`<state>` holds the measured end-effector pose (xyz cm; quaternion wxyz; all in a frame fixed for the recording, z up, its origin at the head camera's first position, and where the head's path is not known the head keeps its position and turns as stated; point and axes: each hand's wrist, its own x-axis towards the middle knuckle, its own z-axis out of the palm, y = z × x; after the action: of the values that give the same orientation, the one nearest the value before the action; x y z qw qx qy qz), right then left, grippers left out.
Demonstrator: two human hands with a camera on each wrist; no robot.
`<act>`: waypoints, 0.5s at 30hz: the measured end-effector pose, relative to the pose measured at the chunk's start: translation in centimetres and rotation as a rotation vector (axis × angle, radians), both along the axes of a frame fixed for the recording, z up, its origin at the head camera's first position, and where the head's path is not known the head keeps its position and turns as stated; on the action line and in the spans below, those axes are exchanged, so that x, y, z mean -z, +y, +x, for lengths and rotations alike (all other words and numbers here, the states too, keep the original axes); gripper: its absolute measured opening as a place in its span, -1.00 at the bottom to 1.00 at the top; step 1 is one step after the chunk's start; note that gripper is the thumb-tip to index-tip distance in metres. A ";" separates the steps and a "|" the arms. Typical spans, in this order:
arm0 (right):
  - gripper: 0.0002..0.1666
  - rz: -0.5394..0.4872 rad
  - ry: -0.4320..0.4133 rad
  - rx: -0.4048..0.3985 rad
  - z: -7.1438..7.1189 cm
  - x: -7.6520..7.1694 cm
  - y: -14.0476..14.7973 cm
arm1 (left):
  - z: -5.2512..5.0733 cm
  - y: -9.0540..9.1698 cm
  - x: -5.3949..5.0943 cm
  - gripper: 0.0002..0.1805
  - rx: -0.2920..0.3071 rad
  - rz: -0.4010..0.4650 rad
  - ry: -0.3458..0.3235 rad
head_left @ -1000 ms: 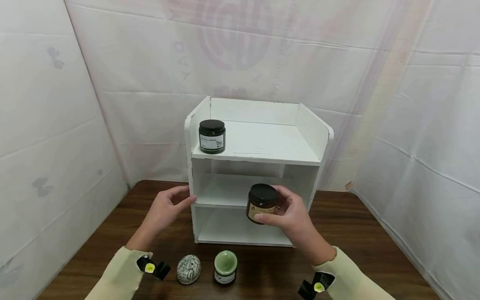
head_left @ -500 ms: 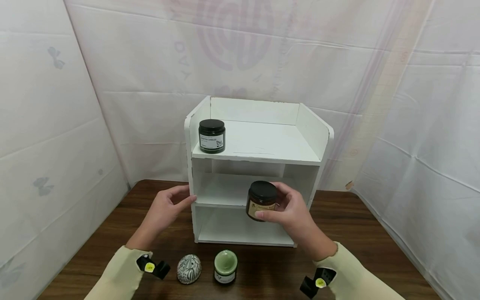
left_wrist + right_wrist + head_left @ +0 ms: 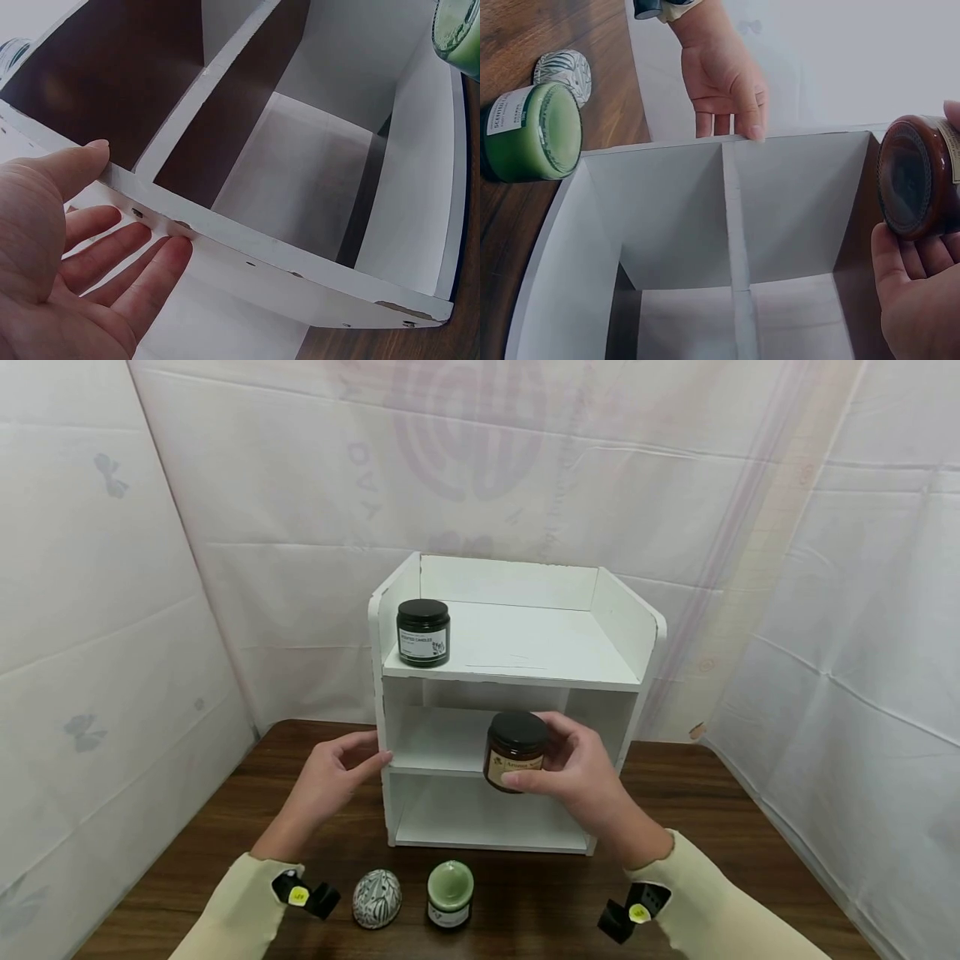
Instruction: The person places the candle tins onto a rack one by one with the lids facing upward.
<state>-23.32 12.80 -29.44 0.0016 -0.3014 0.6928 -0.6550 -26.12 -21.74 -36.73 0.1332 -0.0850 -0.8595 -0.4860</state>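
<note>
In the head view my right hand (image 3: pixel 577 768) grips a brown glass candle jar (image 3: pixel 516 752) with a black lid and tan label. It is held upright in front of the middle shelf; its underside shows in the right wrist view, where the jar (image 3: pixel 911 176) is partly cut off. My left hand (image 3: pixel 333 781) touches the left side panel of the white shelf unit (image 3: pixel 525 647). Its thumb rests on the panel's front edge and its fairly straight fingers (image 3: pixel 161 270) touch the outer side. A dark green candle jar (image 3: pixel 423 633) with a black lid stands at the top shelf's front left.
On the wooden table (image 3: pixel 705 827), before the unit, stand a lidless green candle jar (image 3: pixel 450 893) and a patterned black-and-white rounded object (image 3: pixel 377 899), left of it. White sheets (image 3: pixel 300 568) enclose the table at the back and both sides.
My right hand has raised the brown candle jar a little and shifted it slightly left. The left hand stays at the side panel.
</note>
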 end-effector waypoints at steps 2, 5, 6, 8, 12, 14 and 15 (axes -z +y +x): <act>-0.23 0.011 0.001 0.004 0.0 -0.3 -0.1 | 0.0 0.0 0.0 -0.38 0.002 0.003 -0.001; -0.23 0.030 -0.002 0.014 -0.1 -0.8 -0.2 | 0.0 -0.1 0.0 -0.39 0.008 0.011 -0.001; -0.24 0.034 -0.002 0.017 -0.2 -0.9 -0.3 | 0.0 -0.1 0.0 -0.39 0.011 0.013 -0.001; -0.24 0.045 -0.001 0.023 -0.2 -1.1 -0.3 | 0.0 -0.1 0.0 -0.39 0.015 0.016 0.000; -0.26 0.067 0.016 0.032 -0.4 -1.7 -0.4 | -0.1 0.0 0.1 -0.39 0.015 0.015 0.001; -0.27 0.086 0.031 0.042 -0.4 -2.0 -0.5 | -0.1 0.0 0.1 -0.39 0.014 0.013 0.003; -0.27 0.091 0.034 0.041 -0.4 -2.2 -0.5 | -0.1 0.0 0.1 -0.39 0.012 0.012 0.004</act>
<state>-23.74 12.29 -27.27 -0.0100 -0.2978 0.7280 -0.6174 -26.22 -21.78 -36.81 0.1324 -0.0905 -0.8557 -0.4920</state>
